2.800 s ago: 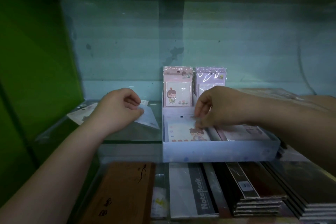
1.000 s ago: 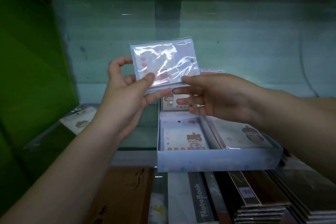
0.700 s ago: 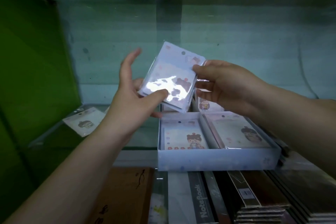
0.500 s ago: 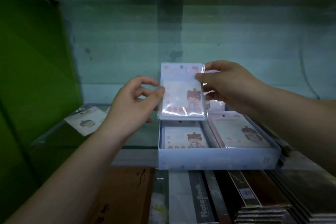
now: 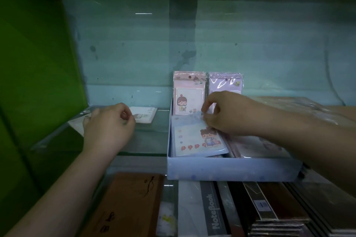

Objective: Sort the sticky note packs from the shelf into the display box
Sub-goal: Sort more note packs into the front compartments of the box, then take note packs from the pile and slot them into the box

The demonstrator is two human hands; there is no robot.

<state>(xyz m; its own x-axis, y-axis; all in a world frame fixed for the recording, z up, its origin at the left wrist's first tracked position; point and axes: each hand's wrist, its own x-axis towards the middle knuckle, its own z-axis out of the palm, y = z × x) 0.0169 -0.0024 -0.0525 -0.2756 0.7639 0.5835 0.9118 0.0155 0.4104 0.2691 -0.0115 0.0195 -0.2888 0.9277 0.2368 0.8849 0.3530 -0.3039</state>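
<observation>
The right hand [image 5: 227, 116], middle right of the frame, has its fingers curled and pinches the upper right corner of a flat light blue sticky note pack [image 5: 194, 138] in shiny clear wrap. This pack lies in the left compartment of the pale blue cardboard display box [image 5: 231, 169]. The left hand [image 5: 109, 127], centre left, is loosely curled at the edge of a white sticky note pack [image 5: 145, 114] on the smooth glass shelf [image 5: 150, 138]. Whether it grips this pack cannot be told.

Display box [image 5: 231, 169] pale blue, dotted; flat pack [image 5: 194, 140] blue, red flowers; pink pack [image 5: 188, 90]; lilac pack [image 5: 225, 82].
</observation>
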